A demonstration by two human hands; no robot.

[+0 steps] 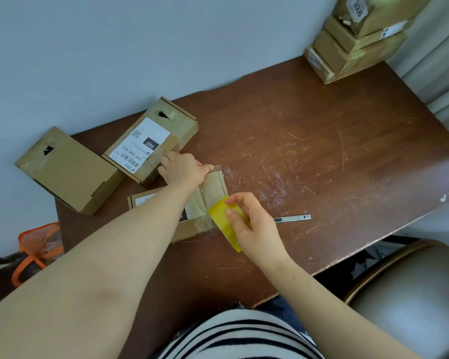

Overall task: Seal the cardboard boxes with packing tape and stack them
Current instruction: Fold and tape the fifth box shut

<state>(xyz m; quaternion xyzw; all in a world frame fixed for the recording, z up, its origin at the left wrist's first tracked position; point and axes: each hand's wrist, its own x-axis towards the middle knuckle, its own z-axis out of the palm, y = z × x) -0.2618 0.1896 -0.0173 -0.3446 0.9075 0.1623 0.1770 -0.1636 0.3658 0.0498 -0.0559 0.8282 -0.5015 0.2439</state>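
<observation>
Box (214, 183): lies closed on the table (322, 151) at the near left, partly under the left forearm; contents hidden. A strip of clear tape (205, 203) runs across its top and down the near side. The left hand (183, 168) grips the far end of the box, thumb along the edge by the tape end. The right hand (257, 226) pinches a yellow scraper (222, 220), whose edge meets the tape at the box's near right corner.

Two more closed boxes lie to the left: a labelled box (151, 141), touching the left hand's fingers, and a plain box (68, 169). A stack of boxes (355, 40) stands at the far right corner. A knife (293, 218) lies just right of the right hand.
</observation>
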